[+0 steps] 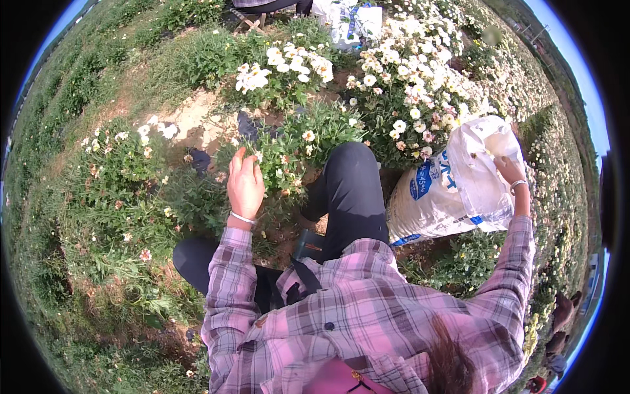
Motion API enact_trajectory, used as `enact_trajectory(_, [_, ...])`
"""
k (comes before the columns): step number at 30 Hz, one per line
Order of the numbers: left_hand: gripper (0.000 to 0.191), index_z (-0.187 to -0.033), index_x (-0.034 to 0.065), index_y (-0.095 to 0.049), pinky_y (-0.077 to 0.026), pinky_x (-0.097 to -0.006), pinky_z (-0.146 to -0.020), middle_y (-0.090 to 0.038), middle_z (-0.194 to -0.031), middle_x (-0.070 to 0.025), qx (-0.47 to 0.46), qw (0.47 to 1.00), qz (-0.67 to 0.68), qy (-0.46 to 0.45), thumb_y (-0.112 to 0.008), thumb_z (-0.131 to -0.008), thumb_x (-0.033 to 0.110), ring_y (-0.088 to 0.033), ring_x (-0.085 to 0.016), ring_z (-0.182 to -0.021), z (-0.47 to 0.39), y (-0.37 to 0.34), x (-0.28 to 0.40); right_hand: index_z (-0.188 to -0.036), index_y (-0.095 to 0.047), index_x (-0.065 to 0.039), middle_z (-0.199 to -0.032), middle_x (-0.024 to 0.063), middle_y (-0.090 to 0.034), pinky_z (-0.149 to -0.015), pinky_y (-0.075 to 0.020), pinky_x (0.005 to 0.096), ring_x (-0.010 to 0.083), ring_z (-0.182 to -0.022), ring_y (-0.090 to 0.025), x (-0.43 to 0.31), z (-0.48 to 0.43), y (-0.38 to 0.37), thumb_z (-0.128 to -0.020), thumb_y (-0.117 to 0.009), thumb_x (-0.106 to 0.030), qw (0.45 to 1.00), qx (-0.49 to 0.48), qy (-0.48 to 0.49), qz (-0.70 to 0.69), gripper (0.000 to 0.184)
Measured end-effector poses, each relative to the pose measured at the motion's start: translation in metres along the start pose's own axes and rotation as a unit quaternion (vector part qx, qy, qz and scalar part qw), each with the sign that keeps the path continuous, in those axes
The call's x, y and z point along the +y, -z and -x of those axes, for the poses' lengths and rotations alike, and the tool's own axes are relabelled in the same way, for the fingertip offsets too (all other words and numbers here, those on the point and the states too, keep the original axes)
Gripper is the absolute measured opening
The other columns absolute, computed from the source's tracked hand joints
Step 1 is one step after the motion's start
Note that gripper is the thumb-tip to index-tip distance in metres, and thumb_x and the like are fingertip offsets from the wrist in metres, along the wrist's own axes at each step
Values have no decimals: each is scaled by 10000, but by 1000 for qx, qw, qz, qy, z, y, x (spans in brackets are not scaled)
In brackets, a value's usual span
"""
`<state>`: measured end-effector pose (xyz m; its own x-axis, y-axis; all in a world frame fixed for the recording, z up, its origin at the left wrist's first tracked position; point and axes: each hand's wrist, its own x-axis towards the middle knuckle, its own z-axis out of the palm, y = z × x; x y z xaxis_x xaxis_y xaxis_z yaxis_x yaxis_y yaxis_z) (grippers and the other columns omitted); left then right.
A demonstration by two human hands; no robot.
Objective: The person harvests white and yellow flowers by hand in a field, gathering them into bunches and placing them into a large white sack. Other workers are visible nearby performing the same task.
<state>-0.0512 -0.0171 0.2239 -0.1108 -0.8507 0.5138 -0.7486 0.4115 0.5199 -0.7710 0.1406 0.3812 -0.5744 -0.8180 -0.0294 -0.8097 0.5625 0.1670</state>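
Note:
My left hand (pixel 245 187) is held over a green plant with a few pale blooms (pixel 283 157), its fingers slightly spread and pointing away from me; nothing shows in it. On the right, my right hand (pixel 510 170) is at the mouth of a large white woven plastic sack (pixel 433 202) that bears blue printing. The fingers of that hand are partly hidden by the sack's rim, so whether they grip it or hold something cannot be told. The sack leans beside my bent knee and looks bulky.
Dense white-flowered bushes (pixel 413 83) stand ahead and to the right. Another white cluster (pixel 295 64) grows in front. At the top, a seated person (pixel 275 4) is beside white bags (pixel 354 24). More people are at the lower right edge. Green plants (pixel 118 197) spread to the left.

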Motion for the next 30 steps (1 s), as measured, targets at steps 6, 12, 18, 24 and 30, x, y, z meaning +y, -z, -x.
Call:
enact_trajectory(6, [152,-924,48,-632,-415,-409,-952,-601,-1060,-109,-200,968,-23,-149,-603,-821,156,-542,-297,-1077,46,-36,35,-1118,-607,-49,-1202,134,-588,-946,-423,423,334,-1087,-559,-139,61,51,-916,-548,-154,890,405,184,-100,235])
enact_trajectory(12, [221,-938,79,-649,-447,-437,-913,-624,-1049,-117,-447,865,-180,-144,-605,-823,262,-578,-295,-1056,17,-46,26,-969,-628,-51,-1067,103,-621,-1084,-315,479,291,-1091,-572,-216,139,55,-798,-552,42,842,358,347,-204,209])
enact_trajectory(18, [231,-864,49,-625,-510,-456,-739,-660,-851,-179,-318,939,-116,-66,-571,-847,272,-642,-354,-830,-78,-65,80,-933,-618,-20,-961,116,-628,-1029,-358,472,298,-984,-594,-210,130,10,-778,-548,45,847,277,362,-275,182])
enact_trajectory(24, [219,-934,75,-690,-502,-432,-792,-684,-924,-145,-335,940,46,41,-562,-852,233,-645,-334,-885,-109,-118,88,-909,-603,-12,-865,131,-626,-950,-413,472,329,-877,-596,-224,130,1,-787,-538,34,835,218,399,-309,146])
enact_trajectory(30, [177,-785,32,-690,-504,-340,-606,-674,-675,-91,-326,904,242,137,-600,-822,181,-637,-187,-599,-131,-215,98,-894,-591,5,-836,137,-618,-892,-442,466,342,-816,-575,-201,140,15,-783,-514,67,864,200,381,-261,149])
